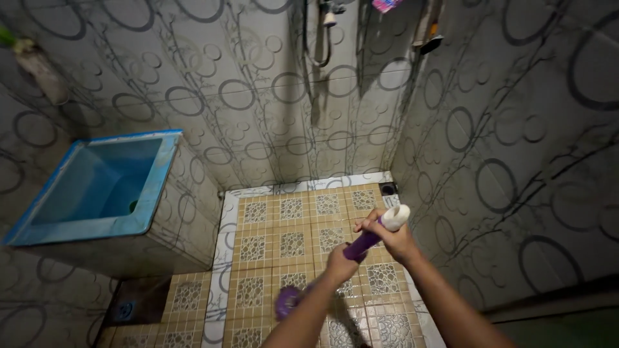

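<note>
Hands, left (340, 261) and right (392, 240), clench smooth purple cylindrical brush handle (367, 241) over patterned tiles (291, 245).

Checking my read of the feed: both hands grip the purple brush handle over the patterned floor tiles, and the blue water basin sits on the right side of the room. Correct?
Not quite. The head view shows the blue water basin on the left side, not the right. The rest stands: the left hand and right hand both grip the purple brush handle over the patterned floor tiles.
</note>
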